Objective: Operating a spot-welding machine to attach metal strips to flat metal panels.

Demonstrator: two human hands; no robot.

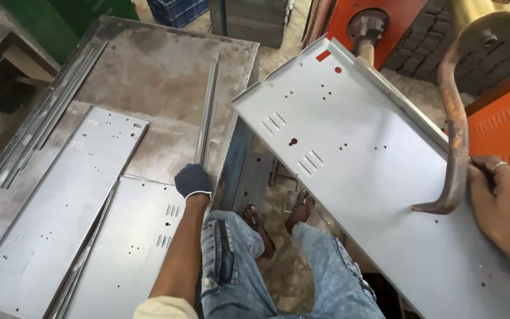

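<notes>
My left hand (193, 181), in a dark blue glove, rests on the near end of a long thin metal strip (207, 109) that lies along the right side of a steel worktable (149, 65). My bare right hand (503, 207), with a ring on one finger, grips the far edge of a large grey sheet-metal panel (361, 171) with punched holes and slots. The panel lies tilted across my right side. A rusty curved rod (455, 136) hangs from a brass fitting (480, 20) and its tip touches the panel by my right hand.
Two more punched grey panels (60, 195) (131, 248) lie flat on the worktable at the left, with long metal rails (48, 118) along its left edge. An orange machine (506, 124) stands at the right. My jeans-clad legs and sandalled feet (278, 218) are below.
</notes>
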